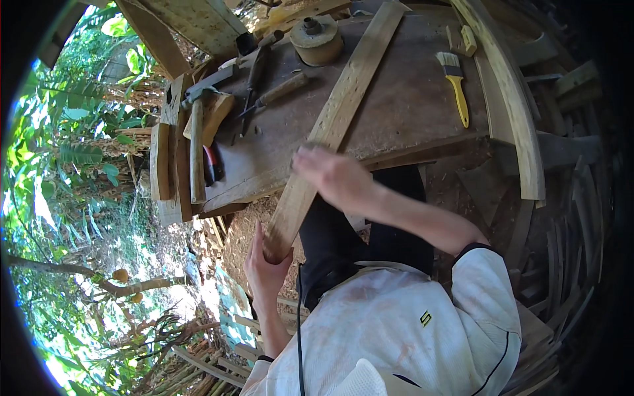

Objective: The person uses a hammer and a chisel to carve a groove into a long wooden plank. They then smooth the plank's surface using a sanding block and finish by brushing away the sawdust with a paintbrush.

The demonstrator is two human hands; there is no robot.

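Note:
A long wooden board slants from the far side of the workbench down past its near edge. My left hand is wrapped round the board's near end, thumb on one side and fingers on the other. Over the middle stretch of the board lies my right hand, blurred by motion. Its fingers are curled down on the wood, and a small dark flat thing shows at their tips, too smeared to name.
On the workbench lie a yellow-handled paintbrush, a hammer, a wooden-handled chisel, red-handled pliers and a round tin. A long curved wooden piece borders the right side. Wood scraps and plants surround the bench.

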